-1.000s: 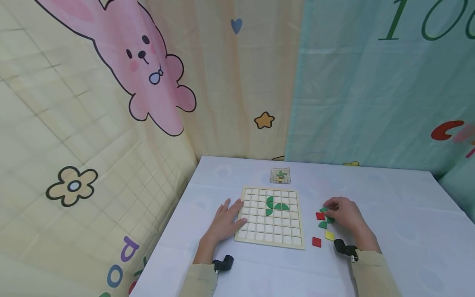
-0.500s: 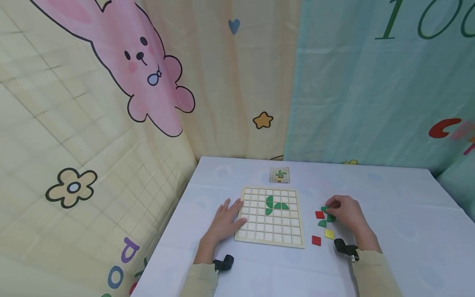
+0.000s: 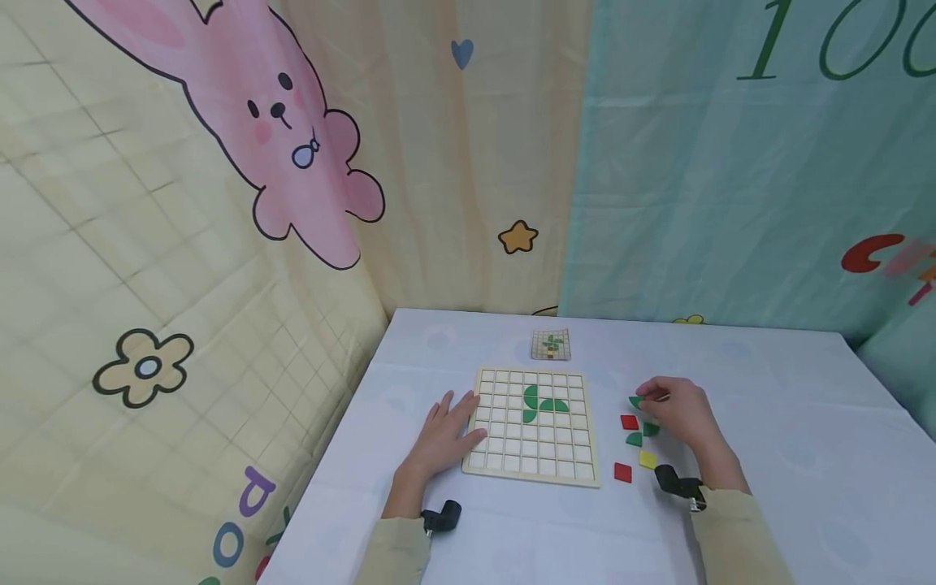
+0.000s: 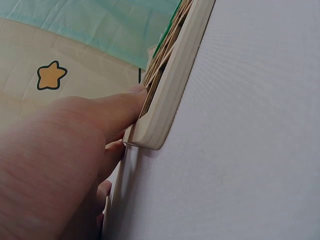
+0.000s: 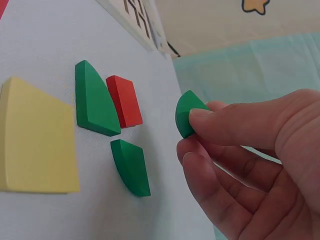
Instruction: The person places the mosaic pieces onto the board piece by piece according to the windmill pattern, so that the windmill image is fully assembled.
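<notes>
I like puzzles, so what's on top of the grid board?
Green pieces sit on the grid board, and the left hand touches its left edge. Whatever the hand and pieces cover can't be seen.

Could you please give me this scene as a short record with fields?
Left hand: touches the left edge of the grid board
Right hand: pinches a green quarter-round piece
Placed pieces: several, all green, on the grid board
Loose on the table, right of the board: two green pieces, two red squares, one yellow square
Pattern card: beyond the board, printed with a mostly green figure
</notes>
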A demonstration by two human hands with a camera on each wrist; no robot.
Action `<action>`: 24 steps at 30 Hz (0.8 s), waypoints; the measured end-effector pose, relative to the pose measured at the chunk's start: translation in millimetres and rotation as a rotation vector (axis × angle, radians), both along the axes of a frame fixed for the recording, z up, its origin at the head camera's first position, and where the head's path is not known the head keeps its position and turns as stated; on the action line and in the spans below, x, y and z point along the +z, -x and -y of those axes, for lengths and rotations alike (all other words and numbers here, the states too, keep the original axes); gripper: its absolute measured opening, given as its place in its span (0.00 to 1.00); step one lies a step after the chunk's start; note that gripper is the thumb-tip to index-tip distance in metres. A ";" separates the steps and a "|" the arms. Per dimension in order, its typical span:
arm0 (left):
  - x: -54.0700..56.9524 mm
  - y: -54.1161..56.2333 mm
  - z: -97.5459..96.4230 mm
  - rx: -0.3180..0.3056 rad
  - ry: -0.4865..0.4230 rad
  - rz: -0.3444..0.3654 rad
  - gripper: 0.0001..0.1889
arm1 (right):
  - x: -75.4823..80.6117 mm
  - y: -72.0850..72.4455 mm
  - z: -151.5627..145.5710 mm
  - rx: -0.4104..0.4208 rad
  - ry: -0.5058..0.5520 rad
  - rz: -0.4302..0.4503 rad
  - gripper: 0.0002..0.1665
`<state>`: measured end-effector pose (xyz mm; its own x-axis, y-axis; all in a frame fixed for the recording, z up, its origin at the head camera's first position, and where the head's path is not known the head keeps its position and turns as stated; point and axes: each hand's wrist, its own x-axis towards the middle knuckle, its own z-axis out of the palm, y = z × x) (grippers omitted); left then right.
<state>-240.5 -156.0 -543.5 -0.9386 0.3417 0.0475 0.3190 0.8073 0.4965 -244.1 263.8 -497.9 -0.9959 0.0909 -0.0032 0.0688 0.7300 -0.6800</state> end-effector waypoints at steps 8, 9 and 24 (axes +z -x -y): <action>-0.9 -0.2 0.0 0.005 0.009 0.005 0.37 | 0.4 0.0 13.5 0.002 0.036 0.008 0.11; -0.8 -0.1 -0.1 0.005 0.010 0.007 0.37 | 1.1 0.2 15.6 0.001 0.039 0.012 0.11; 1.1 0.7 -1.2 -0.002 0.003 -0.009 0.36 | 10.9 6.7 45.0 0.050 0.059 -0.013 0.12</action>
